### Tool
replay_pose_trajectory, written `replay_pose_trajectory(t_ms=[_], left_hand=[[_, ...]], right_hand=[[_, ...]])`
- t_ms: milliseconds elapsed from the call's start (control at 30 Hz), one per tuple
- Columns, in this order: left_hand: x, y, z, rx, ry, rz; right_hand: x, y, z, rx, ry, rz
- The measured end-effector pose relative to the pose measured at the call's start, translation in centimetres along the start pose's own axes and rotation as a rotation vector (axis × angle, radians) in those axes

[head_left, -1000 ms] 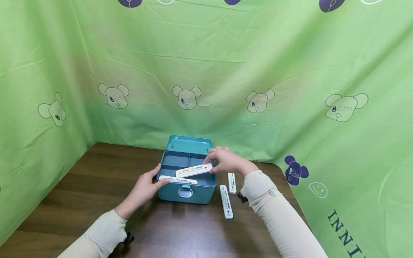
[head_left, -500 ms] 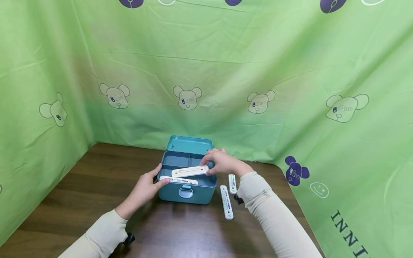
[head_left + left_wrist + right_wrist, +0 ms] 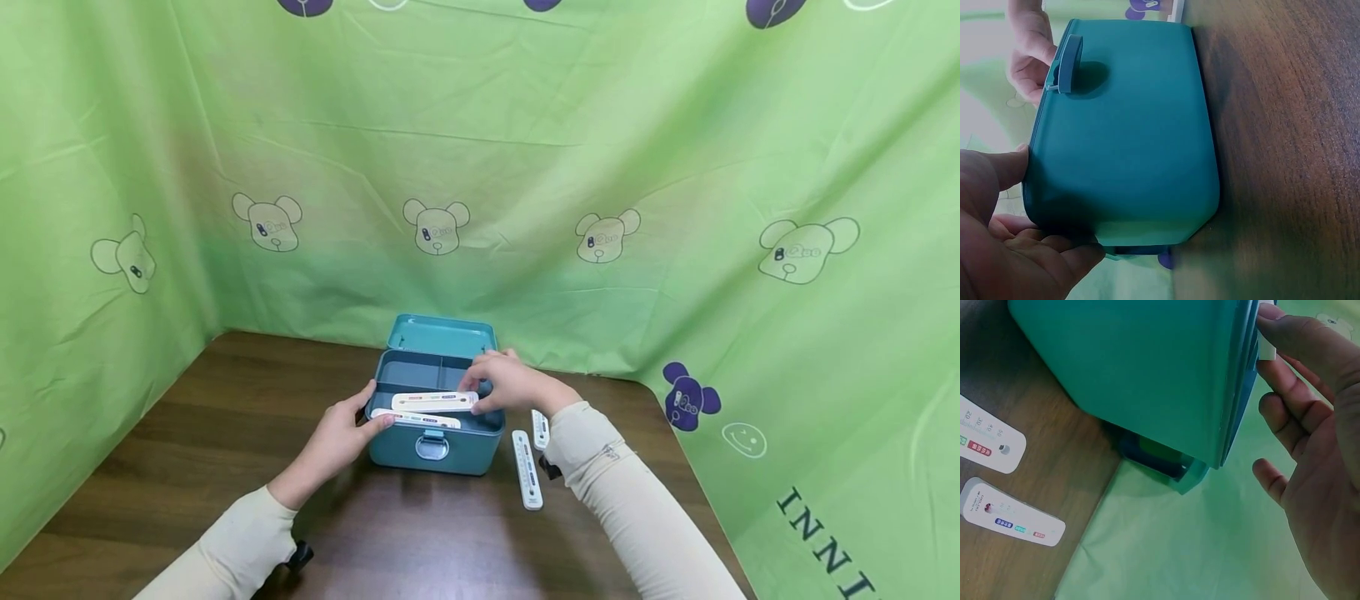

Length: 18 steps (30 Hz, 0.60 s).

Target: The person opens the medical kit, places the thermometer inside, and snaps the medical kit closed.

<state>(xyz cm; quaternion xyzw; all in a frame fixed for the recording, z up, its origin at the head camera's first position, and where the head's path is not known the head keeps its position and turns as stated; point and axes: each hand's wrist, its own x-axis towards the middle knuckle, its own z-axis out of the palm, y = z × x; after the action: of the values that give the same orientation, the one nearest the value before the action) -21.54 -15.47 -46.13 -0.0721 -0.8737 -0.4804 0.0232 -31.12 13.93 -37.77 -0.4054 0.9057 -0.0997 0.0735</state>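
In the head view a teal storage box stands on the table with its lid tipped back. My left hand grips its left front corner, thumb over the rim and fingers along the side. One white thermometer lies along the front rim, its left end by my left thumb. Just behind it, a second white thermometer is held by its right end, pinched between the thumb and fingers of my right hand. The right wrist view shows only a short white end of it.
Two more thermometers lie right of the box: a nearer one and a farther one, partly hidden by my right arm. Dividers split the box's back section. A green curtain borders the wooden table.
My right hand has moved left and slightly down with its thermometer, which has turned from slanted to nearly level with the front rim. My left hand and the box have stayed put.
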Motion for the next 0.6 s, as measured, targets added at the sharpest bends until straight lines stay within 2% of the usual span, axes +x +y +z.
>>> replay_pose_trajectory(t_ms=[600], left_hand=[[0.0, 0.0, 0.1, 0.020, -0.004, 0.006]], right_hand=[[0.5, -1.5, 0.8, -0.028, 0.010, -0.021]])
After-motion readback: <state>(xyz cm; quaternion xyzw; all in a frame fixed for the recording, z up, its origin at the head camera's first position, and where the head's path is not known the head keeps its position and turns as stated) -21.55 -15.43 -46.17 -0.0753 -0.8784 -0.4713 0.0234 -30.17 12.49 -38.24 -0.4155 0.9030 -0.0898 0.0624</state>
